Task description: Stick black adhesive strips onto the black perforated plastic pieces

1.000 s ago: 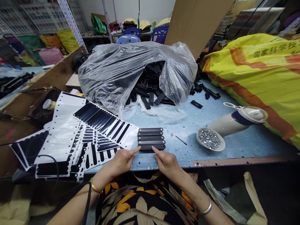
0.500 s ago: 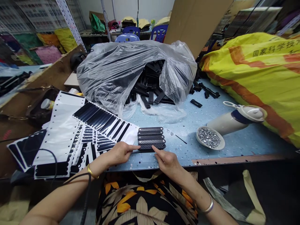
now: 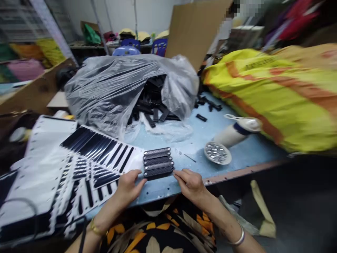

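A row of several black textured strips lies side by side on the blue speckled table, with small silver dots at their ends. My left hand is just left of the strips' near end, thumb and fingers apart, holding nothing. At the lower right corner of the strips is my right hand, its thumb and fingers closed together near the nearest strip; anything between the fingertips is too small to make out. White sheets with black adhesive-like strips lie to the left.
Behind the strips is a clear plastic bag of black parts. To the right are a bowl of small silver pieces, a white bottle, a thin dark stick and a large yellow bag.
The view has turned right. My left thumb and fingers have spread apart from their pointing pose. My right hand has moved from atop the strips to their right corner, its fingers now together.
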Available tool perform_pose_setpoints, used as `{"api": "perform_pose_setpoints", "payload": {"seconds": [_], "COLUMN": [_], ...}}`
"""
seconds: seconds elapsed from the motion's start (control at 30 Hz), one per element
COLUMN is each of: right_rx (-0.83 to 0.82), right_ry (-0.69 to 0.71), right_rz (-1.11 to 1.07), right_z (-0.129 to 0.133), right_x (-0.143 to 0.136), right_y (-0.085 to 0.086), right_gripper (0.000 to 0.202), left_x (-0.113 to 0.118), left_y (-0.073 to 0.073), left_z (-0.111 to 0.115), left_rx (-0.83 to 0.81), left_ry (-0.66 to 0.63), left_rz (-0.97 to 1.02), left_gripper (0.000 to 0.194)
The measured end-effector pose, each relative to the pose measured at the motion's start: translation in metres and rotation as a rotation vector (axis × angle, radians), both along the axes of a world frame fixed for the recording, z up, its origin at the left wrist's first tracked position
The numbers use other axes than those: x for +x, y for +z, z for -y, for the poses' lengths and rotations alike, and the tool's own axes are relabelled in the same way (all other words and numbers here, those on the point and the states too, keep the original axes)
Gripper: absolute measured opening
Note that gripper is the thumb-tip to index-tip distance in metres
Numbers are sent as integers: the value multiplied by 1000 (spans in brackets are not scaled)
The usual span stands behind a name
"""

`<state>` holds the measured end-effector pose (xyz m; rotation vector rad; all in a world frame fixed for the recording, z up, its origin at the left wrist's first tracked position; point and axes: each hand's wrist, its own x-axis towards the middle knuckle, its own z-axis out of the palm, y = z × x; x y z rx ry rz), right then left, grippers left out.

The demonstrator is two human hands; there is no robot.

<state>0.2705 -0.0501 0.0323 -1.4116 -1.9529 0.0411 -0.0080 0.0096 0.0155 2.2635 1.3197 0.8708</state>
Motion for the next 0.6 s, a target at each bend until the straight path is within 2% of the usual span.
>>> {"api": "perform_pose_setpoints", "payload": {"seconds": [0.1, 0.17, 0.27, 0.43, 0.6], "right_rx": [-112, -321, -462, -579, -630], "right_ry": [-294, -511, -641, -676, -683], "right_rz": [182, 325, 397, 429, 411], "right_z": [2, 1, -8, -29, -36], "right_x": [65, 106, 143, 148, 141], "right_y": [21, 33, 42, 39, 42], "right_gripper": [23, 19, 13, 18, 14], "left_x": [7, 10, 12, 16, 15], "left_y": [-20, -28, -32, -30, -32], "left_z": [4, 4, 4, 8, 10], "left_rx": [120, 182, 262, 383, 373], "left_ry": [44, 22, 21, 77, 96], "left_rz": [-30, -39, -44, -70, -99], "left_gripper": [25, 22, 20, 23, 21]}}
